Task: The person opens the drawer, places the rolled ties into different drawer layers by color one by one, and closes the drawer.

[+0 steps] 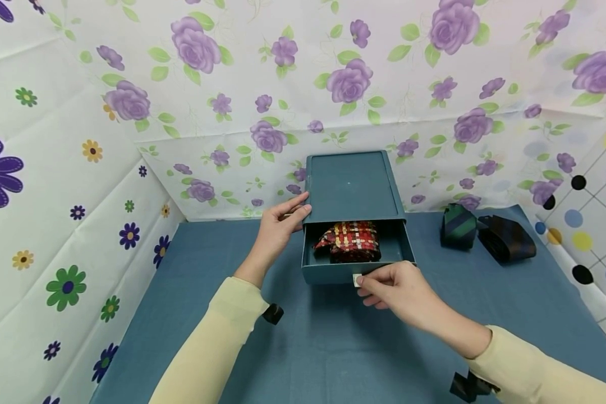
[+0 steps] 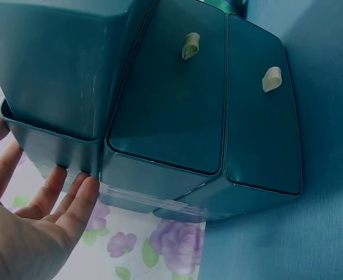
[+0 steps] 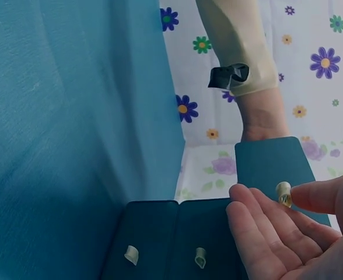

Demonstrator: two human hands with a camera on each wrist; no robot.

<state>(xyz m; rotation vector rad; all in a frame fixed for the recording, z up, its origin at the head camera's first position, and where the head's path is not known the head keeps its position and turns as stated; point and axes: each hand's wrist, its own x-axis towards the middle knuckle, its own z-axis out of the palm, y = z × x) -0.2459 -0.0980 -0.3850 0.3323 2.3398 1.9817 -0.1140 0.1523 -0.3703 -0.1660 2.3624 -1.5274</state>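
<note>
Drawer (image 1: 328,274): top one of the cabinet (image 1: 353,188), jutting partly from its front.
Left hand (image 1: 276,224): fingers fairly straight against the cabinet's left wall; light, steady pressure there should stop twisting.
Checked tie (image 1: 356,242): rolled inside the drawer, below the cabinet's rim, best kept there to avoid snagging.
Pull tab (image 1: 356,280): front and centre on the cabinet; moving it level and straight should prevent jamming.
Right hand (image 1: 396,289): pinching the tab.
Green tie (image 1: 458,227), dark tie (image 1: 507,238): rolled, right of the cabinet.
</note>
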